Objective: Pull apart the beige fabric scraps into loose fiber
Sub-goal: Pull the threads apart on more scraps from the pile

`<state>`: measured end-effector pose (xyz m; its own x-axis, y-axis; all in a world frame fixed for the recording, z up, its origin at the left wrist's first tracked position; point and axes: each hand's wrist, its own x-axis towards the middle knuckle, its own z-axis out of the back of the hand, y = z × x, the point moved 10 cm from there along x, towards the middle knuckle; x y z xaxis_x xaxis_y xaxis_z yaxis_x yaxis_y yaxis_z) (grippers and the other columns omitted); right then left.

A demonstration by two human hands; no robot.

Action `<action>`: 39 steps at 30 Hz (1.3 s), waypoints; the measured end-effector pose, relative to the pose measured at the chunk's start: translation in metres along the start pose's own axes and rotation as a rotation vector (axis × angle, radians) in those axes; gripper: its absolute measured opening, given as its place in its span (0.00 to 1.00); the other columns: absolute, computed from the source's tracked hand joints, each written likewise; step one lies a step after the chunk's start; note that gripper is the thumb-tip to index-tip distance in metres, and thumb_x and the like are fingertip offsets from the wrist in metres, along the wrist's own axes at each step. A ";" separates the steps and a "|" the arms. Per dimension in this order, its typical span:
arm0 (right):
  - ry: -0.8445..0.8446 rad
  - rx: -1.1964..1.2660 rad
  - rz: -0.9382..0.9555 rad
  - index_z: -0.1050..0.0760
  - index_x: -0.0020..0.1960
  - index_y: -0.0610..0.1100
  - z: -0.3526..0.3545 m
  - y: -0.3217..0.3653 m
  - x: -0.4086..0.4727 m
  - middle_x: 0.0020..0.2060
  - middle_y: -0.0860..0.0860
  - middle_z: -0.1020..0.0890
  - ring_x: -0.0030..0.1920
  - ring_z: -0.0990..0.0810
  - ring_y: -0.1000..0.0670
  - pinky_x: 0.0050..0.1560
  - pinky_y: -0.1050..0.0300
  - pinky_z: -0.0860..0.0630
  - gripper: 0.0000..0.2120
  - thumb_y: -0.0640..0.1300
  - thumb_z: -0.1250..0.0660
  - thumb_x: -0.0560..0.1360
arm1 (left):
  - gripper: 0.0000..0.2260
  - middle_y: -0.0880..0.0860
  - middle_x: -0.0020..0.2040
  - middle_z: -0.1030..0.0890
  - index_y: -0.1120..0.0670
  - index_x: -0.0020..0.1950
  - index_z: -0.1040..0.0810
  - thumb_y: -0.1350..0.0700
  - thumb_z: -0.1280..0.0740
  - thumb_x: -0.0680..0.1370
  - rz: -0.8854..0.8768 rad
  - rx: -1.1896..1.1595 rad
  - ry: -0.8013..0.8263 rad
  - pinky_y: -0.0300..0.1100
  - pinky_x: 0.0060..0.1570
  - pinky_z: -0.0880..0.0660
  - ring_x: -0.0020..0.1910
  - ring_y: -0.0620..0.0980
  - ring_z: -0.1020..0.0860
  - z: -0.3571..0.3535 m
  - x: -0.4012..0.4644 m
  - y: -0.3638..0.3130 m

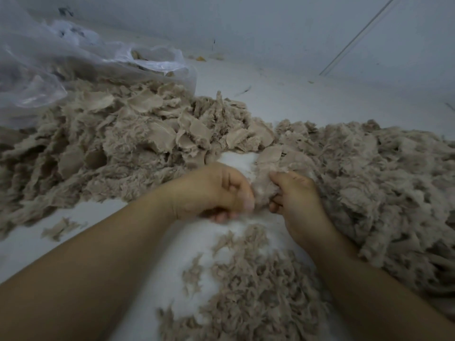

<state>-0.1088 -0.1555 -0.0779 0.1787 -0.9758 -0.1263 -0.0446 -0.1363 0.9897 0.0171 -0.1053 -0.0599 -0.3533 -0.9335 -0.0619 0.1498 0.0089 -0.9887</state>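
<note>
2 hands (214, 190), 1 plastic bag (37, 70), 3 scrap piles (123, 139)

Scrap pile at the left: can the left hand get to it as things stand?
Probably yes: the scrap pile lies uncovered just beyond the left hand, but its fingers first must release the beige clump.

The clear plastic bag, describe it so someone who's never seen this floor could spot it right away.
Start at the big heap of beige fabric scraps spread over the white floor. Follow it to its far left end, by the wall: the plastic bag lies there, partly over the scraps. It is the only see-through, shiny, crinkled thing; everything nearby is matte, fuzzy beige.
</note>
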 end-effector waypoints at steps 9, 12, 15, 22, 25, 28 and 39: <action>0.081 0.004 0.043 0.23 0.25 0.50 -0.010 0.005 -0.005 0.21 0.54 0.28 0.23 0.31 0.55 0.24 0.63 0.32 0.24 0.41 0.36 0.80 | 0.13 0.55 0.26 0.26 0.57 0.38 0.23 0.50 0.28 0.75 0.056 0.105 -0.321 0.37 0.21 0.37 0.21 0.49 0.33 0.005 0.011 0.005; 0.126 -0.078 0.111 0.22 0.32 0.47 -0.015 0.010 -0.007 0.24 0.51 0.27 0.23 0.31 0.54 0.24 0.62 0.32 0.14 0.45 0.31 0.77 | 0.17 0.51 0.23 0.29 0.56 0.31 0.27 0.55 0.31 0.79 0.018 0.077 -0.374 0.36 0.22 0.36 0.20 0.47 0.34 0.007 0.009 0.004; 0.120 -0.139 0.106 0.23 0.31 0.48 -0.012 0.008 -0.005 0.22 0.55 0.28 0.22 0.32 0.56 0.24 0.63 0.32 0.17 0.42 0.32 0.78 | 0.15 0.52 0.23 0.26 0.60 0.34 0.25 0.57 0.33 0.80 0.028 0.039 -0.424 0.34 0.20 0.37 0.19 0.47 0.31 0.013 0.005 0.002; 0.119 -0.141 0.094 0.25 0.35 0.40 -0.011 0.007 -0.001 0.24 0.51 0.32 0.24 0.35 0.54 0.25 0.60 0.32 0.19 0.50 0.34 0.79 | 0.15 0.53 0.24 0.25 0.60 0.35 0.24 0.55 0.33 0.80 -0.019 -0.018 -0.530 0.36 0.21 0.35 0.20 0.48 0.29 0.022 0.002 -0.001; 0.184 -0.273 0.161 0.25 0.39 0.36 -0.018 0.009 -0.004 0.28 0.46 0.32 0.28 0.33 0.52 0.26 0.62 0.30 0.19 0.52 0.30 0.77 | 0.14 0.52 0.23 0.27 0.60 0.35 0.25 0.59 0.33 0.80 -0.050 -0.031 -0.563 0.35 0.20 0.35 0.19 0.46 0.31 0.025 0.001 -0.003; 0.136 -0.241 0.098 0.21 0.37 0.41 -0.011 0.002 0.002 0.22 0.56 0.29 0.24 0.32 0.58 0.26 0.63 0.30 0.12 0.40 0.35 0.79 | 0.16 0.52 0.22 0.29 0.58 0.32 0.28 0.63 0.34 0.80 -0.063 -0.059 -0.583 0.33 0.20 0.36 0.19 0.45 0.33 0.028 0.001 -0.002; 0.126 -0.243 0.132 0.23 0.39 0.34 -0.011 0.003 0.002 0.24 0.53 0.30 0.24 0.32 0.57 0.25 0.64 0.30 0.13 0.42 0.31 0.78 | 0.14 0.52 0.23 0.30 0.59 0.34 0.27 0.64 0.35 0.80 -0.088 -0.104 -0.580 0.33 0.21 0.37 0.19 0.46 0.34 0.029 -0.001 -0.006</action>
<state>-0.0979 -0.1565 -0.0744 0.3083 -0.9513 -0.0012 0.1583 0.0501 0.9861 0.0432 -0.1152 -0.0505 0.2060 -0.9755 0.0772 0.0412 -0.0701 -0.9967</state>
